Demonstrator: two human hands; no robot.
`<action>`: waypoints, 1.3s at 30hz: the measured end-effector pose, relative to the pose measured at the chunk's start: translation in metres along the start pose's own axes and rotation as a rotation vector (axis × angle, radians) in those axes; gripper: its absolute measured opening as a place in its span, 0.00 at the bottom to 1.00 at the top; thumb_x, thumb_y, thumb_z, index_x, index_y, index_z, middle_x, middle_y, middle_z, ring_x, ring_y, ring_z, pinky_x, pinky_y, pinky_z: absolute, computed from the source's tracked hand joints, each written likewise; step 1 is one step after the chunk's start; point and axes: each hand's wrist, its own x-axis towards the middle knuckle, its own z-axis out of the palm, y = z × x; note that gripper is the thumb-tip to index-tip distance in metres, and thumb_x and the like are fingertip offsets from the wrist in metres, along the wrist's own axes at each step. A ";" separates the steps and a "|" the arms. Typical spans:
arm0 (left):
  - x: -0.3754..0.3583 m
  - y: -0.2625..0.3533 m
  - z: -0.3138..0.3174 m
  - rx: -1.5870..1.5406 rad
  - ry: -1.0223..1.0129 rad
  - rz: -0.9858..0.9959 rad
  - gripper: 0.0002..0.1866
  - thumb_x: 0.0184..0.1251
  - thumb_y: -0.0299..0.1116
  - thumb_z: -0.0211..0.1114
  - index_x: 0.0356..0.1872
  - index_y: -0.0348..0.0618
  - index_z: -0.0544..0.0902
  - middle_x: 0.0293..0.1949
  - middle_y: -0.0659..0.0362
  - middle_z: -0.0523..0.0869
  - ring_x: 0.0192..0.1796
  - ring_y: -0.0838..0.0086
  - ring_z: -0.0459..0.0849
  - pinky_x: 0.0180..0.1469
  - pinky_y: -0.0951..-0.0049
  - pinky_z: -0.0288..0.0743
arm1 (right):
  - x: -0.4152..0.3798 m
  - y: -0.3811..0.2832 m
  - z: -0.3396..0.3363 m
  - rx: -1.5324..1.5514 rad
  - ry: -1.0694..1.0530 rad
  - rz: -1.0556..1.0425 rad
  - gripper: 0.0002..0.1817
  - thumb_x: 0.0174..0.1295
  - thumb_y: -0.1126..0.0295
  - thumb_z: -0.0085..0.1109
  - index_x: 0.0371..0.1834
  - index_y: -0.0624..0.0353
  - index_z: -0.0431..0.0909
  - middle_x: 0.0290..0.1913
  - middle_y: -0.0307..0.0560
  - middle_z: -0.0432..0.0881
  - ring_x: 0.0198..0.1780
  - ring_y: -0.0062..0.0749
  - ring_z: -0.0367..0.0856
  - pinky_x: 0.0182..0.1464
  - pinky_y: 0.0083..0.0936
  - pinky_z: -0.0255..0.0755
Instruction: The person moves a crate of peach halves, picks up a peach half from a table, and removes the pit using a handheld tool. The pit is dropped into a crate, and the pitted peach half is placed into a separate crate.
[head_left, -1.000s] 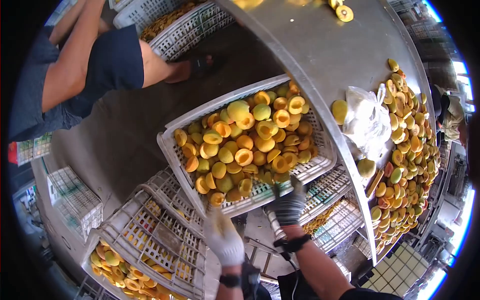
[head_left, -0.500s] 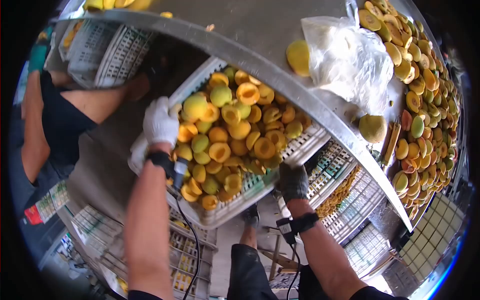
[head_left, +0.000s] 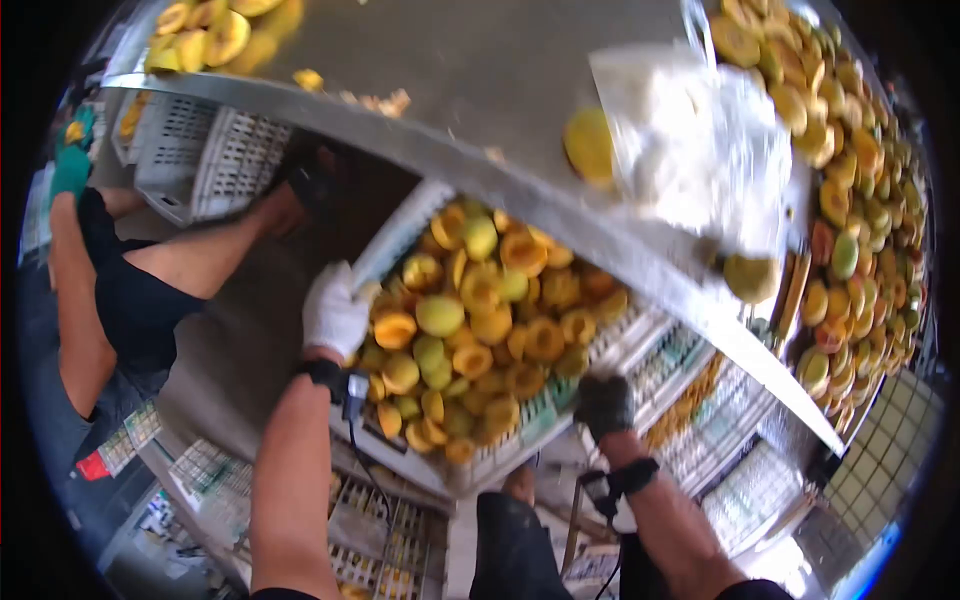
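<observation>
A pale plastic crate (head_left: 400, 235) full of halved yellow-orange stone fruit (head_left: 485, 320) lies tilted in front of me, its far side close to the metal table's edge. My left hand (head_left: 335, 312), in a white glove, is closed on the crate's left rim. At the right side of the crate is my right hand (head_left: 606, 405) in a dark glove, fingers curled against the edge. That hand is somewhat blurred, and its fingertips are hidden. Several whole-looking greenish fruits sit among the halves.
On the metal table (head_left: 450, 60) lie a clear plastic bag (head_left: 690, 140), single fruits and a long heap of halves (head_left: 860, 220). More crates (head_left: 240, 150) stand under and beside it. Another person's bare leg (head_left: 215, 250) and green glove (head_left: 72, 165) are at left.
The view has shifted, so the table edge, crate and other person appear lower. Both my hands stay at the crate's sides. More fruit at the table's far left shows now.
</observation>
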 end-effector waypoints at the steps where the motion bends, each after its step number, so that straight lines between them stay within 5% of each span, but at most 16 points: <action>1: 0.003 0.009 -0.011 -0.036 -0.129 -0.061 0.29 0.64 0.45 0.68 0.57 0.29 0.79 0.57 0.36 0.80 0.61 0.43 0.77 0.66 0.57 0.69 | -0.007 -0.003 0.004 0.152 -0.035 0.243 0.18 0.63 0.55 0.52 0.28 0.58 0.81 0.26 0.58 0.82 0.34 0.57 0.84 0.37 0.49 0.77; 2: 0.001 0.006 -0.006 -0.003 -0.084 -0.053 0.30 0.64 0.44 0.68 0.58 0.28 0.78 0.57 0.36 0.80 0.62 0.44 0.77 0.66 0.57 0.69 | 0.003 -0.009 0.004 0.299 -0.046 0.457 0.18 0.64 0.55 0.52 0.27 0.56 0.81 0.25 0.57 0.82 0.33 0.56 0.84 0.36 0.48 0.78; 3: 0.001 0.011 -0.008 0.017 -0.106 -0.070 0.29 0.65 0.44 0.67 0.59 0.29 0.77 0.58 0.36 0.80 0.62 0.44 0.76 0.67 0.57 0.69 | 0.000 -0.008 -0.005 0.356 -0.082 0.253 0.21 0.65 0.53 0.52 0.24 0.59 0.80 0.26 0.59 0.83 0.33 0.56 0.84 0.37 0.46 0.79; 5: -0.008 0.008 -0.006 0.042 -0.134 -0.094 0.29 0.65 0.43 0.66 0.60 0.29 0.77 0.59 0.36 0.79 0.63 0.44 0.76 0.67 0.57 0.68 | 0.003 -0.008 -0.007 0.474 -0.159 0.407 0.22 0.65 0.54 0.52 0.23 0.61 0.80 0.27 0.61 0.83 0.34 0.57 0.85 0.37 0.45 0.79; 8: -0.010 0.018 -0.013 0.072 -0.053 -0.020 0.18 0.63 0.40 0.65 0.48 0.37 0.78 0.50 0.43 0.82 0.53 0.43 0.79 0.55 0.50 0.74 | 0.007 -0.025 -0.020 0.771 -0.178 0.655 0.22 0.64 0.56 0.52 0.25 0.66 0.80 0.32 0.64 0.85 0.37 0.56 0.86 0.39 0.44 0.80; 10: -0.003 0.020 -0.026 0.095 -0.089 -0.130 0.19 0.63 0.40 0.65 0.50 0.40 0.79 0.55 0.44 0.81 0.58 0.47 0.79 0.57 0.52 0.75 | 0.016 -0.053 -0.024 0.332 0.173 0.421 0.17 0.62 0.60 0.52 0.31 0.64 0.82 0.34 0.64 0.86 0.38 0.53 0.86 0.40 0.45 0.80; 12: 0.016 -0.008 -0.005 0.082 0.079 -0.163 0.18 0.63 0.40 0.65 0.50 0.41 0.80 0.54 0.43 0.83 0.57 0.49 0.81 0.56 0.56 0.76 | -0.002 -0.051 -0.026 -0.133 0.082 -0.090 0.11 0.59 0.65 0.52 0.35 0.57 0.82 0.31 0.59 0.83 0.36 0.59 0.83 0.40 0.45 0.78; 14: 0.053 -0.025 -0.025 -0.125 -0.223 -0.250 0.17 0.63 0.43 0.66 0.43 0.38 0.83 0.45 0.42 0.87 0.51 0.47 0.84 0.52 0.57 0.78 | -0.010 -0.101 -0.066 0.206 0.157 -0.033 0.09 0.57 0.65 0.53 0.31 0.54 0.82 0.28 0.56 0.82 0.34 0.60 0.82 0.42 0.47 0.76; 16: 0.043 -0.036 -0.007 -0.226 -0.001 -0.160 0.18 0.62 0.44 0.67 0.43 0.38 0.82 0.44 0.41 0.86 0.50 0.46 0.84 0.52 0.56 0.77 | 0.012 -0.069 -0.017 0.167 0.366 -0.162 0.13 0.60 0.62 0.54 0.27 0.59 0.81 0.25 0.51 0.83 0.31 0.51 0.84 0.35 0.44 0.78; 18: 0.007 -0.017 0.001 0.030 0.169 0.047 0.20 0.63 0.44 0.67 0.47 0.38 0.81 0.48 0.43 0.84 0.51 0.43 0.81 0.52 0.52 0.76 | 0.027 -0.028 0.000 0.693 -0.010 0.507 0.17 0.60 0.58 0.60 0.27 0.63 0.81 0.23 0.50 0.84 0.29 0.45 0.86 0.31 0.40 0.78; 19: 0.007 -0.011 -0.002 0.073 0.159 -0.007 0.20 0.63 0.44 0.67 0.48 0.39 0.80 0.48 0.44 0.83 0.52 0.43 0.81 0.52 0.51 0.76 | 0.033 -0.037 -0.005 0.699 -0.036 0.594 0.18 0.58 0.56 0.64 0.28 0.65 0.83 0.22 0.51 0.85 0.27 0.40 0.86 0.30 0.37 0.78; 27: 0.013 -0.011 -0.012 0.082 -0.069 -0.155 0.22 0.62 0.39 0.67 0.56 0.43 0.77 0.56 0.46 0.80 0.58 0.47 0.79 0.58 0.52 0.75 | 0.034 -0.044 -0.012 0.885 0.016 0.621 0.15 0.60 0.63 0.64 0.35 0.69 0.83 0.26 0.49 0.85 0.27 0.37 0.86 0.31 0.33 0.79; 30: 0.004 -0.016 -0.025 -0.040 -0.096 -0.114 0.25 0.61 0.39 0.68 0.59 0.42 0.76 0.57 0.42 0.79 0.58 0.46 0.79 0.60 0.54 0.74 | 0.036 -0.047 -0.020 1.009 -0.095 0.753 0.15 0.61 0.62 0.68 0.36 0.66 0.82 0.25 0.50 0.83 0.19 0.38 0.83 0.21 0.33 0.79; 34: -0.065 0.035 -0.045 -0.207 0.449 -0.244 0.19 0.69 0.36 0.63 0.53 0.32 0.80 0.51 0.40 0.82 0.53 0.47 0.82 0.58 0.57 0.75 | 0.037 -0.034 -0.001 1.156 -0.092 0.634 0.14 0.62 0.64 0.66 0.38 0.67 0.83 0.28 0.50 0.84 0.26 0.37 0.86 0.23 0.34 0.80; 38: -0.177 0.137 -0.033 -0.665 0.220 -0.444 0.11 0.71 0.29 0.60 0.46 0.32 0.83 0.42 0.56 0.87 0.44 0.71 0.83 0.53 0.69 0.76 | 0.017 -0.046 -0.059 1.139 -0.330 0.518 0.15 0.63 0.61 0.67 0.42 0.63 0.83 0.32 0.44 0.85 0.27 0.29 0.84 0.28 0.27 0.80; 39: -0.203 0.172 -0.026 -0.565 0.175 -0.348 0.09 0.70 0.28 0.62 0.44 0.35 0.85 0.40 0.57 0.87 0.44 0.72 0.83 0.52 0.69 0.76 | 0.013 -0.026 -0.044 1.158 -0.408 0.501 0.12 0.62 0.65 0.68 0.41 0.63 0.83 0.35 0.46 0.85 0.37 0.31 0.86 0.37 0.29 0.82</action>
